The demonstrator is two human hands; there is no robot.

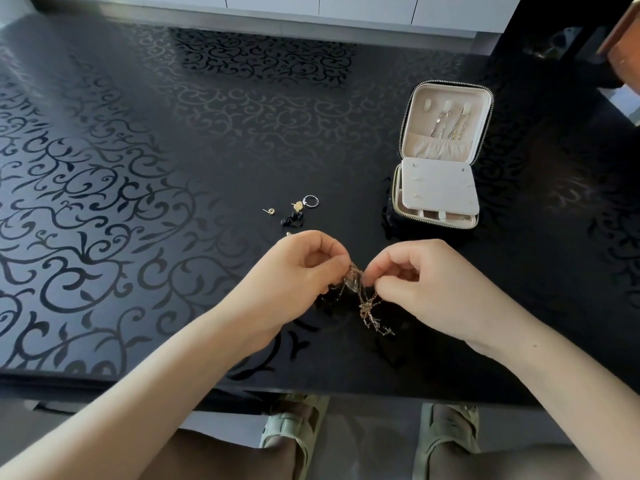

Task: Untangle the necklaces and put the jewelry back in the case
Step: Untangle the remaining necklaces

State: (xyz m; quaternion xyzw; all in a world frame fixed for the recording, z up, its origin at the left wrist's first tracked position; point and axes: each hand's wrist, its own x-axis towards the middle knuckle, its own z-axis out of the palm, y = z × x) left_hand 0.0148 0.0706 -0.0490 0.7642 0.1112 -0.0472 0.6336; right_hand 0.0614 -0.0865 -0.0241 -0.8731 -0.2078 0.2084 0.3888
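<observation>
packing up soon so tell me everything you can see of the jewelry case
The jewelry case is a small square zip box, dark outside, lined in beige that looks like velvet. It lies open on the black table, right of centre, touching only the table. The lid lies back; long gold and silver pieces hang from its tabs above a gathered pocket. A flat beige panel covers the base, with compartments showing at its front edge.

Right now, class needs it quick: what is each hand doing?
Left hand: fingers curled, pinching the tangled necklaces.
Right hand: fingers curled, pinching the same tangle from the other side.
</observation>
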